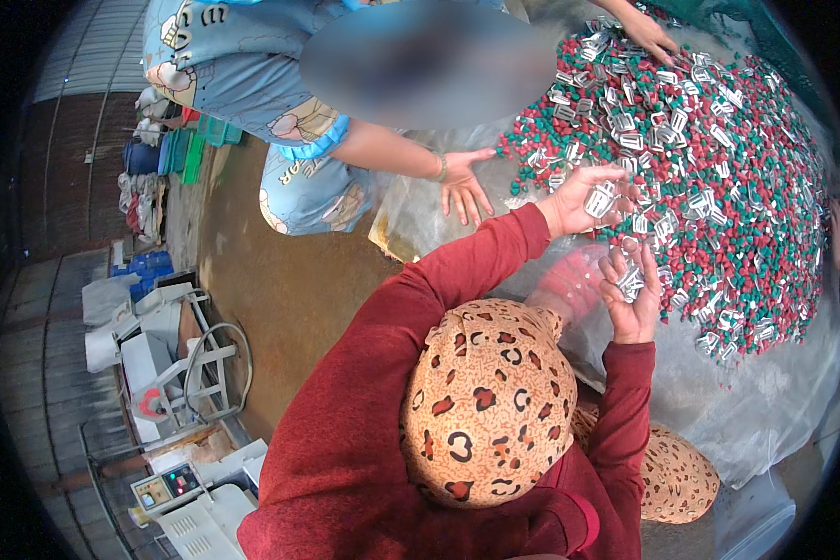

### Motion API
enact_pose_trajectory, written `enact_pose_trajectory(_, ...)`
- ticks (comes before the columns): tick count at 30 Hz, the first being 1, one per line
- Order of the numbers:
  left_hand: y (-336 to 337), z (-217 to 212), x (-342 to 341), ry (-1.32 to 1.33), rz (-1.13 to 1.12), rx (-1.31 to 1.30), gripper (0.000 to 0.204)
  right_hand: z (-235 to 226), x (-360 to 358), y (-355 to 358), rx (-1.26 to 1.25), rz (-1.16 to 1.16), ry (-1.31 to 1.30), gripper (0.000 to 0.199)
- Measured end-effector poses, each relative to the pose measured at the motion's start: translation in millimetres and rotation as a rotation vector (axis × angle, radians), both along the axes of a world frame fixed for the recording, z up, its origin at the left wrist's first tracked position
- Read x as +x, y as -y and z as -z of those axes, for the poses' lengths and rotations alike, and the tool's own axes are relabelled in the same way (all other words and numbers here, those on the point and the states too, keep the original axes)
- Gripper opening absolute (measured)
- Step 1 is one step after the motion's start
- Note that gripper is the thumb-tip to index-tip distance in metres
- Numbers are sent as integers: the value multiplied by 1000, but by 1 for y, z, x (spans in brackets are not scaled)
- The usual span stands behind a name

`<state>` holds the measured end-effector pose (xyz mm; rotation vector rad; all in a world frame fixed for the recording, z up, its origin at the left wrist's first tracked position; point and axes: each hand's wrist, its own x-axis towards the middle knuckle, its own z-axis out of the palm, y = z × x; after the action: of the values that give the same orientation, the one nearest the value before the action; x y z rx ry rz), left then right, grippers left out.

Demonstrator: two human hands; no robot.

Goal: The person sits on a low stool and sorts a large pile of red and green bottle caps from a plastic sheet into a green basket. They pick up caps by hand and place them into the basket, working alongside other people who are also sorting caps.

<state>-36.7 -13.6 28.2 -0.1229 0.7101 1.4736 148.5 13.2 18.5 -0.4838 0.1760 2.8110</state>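
Nearest is a bent knee [495,411] in leopard-patterned cloth; the 2 forearms, in dark red sleeves, pass on either side of it, so both hands meet before the body.

The right hand [633,297] has its fingers curled upward around several white frame pieces [631,280]; this cupped shape probably prevents them from slipping out. The left hand [579,203], a little farther, grasps white slotted frames [600,198] between thumb and fingers, with their flat side visible.

Just beyond lies the heap [747,243] of small red and green pieces, with more white frames mixed in. It rests on a clear plastic sheet [719,397], which presumably keeps the pieces away from the brown floor [280,308].

Across, a co-worker in blue printed clothes spreads 1 hand [467,185] by the heap's edge, seemingly holding nothing; another hand [651,35] touches the heap's far side, its grip I cannot tell.
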Motion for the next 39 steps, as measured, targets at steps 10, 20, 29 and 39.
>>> enact_pose_trajectory(10, 8, -46, 75, -2052, 156, 697, 19, 8, -7, -4, -47, 25, 363, 35)
enact_pose_trajectory(20, 178, -24, -32, -1478, -846, -631, 32, 18, 0, -35, 73, 67, -33, 22)
enact_pose_trajectory(29, 224, -31, -132, -1690, -788, -1095, 67, 12, 6, -27, 92, 51, -24, 19)
enact_pose_trajectory(39, 227, -32, -156, -1805, -797, -1068, 58, 15, 27, -32, 98, 99, -10, 19)
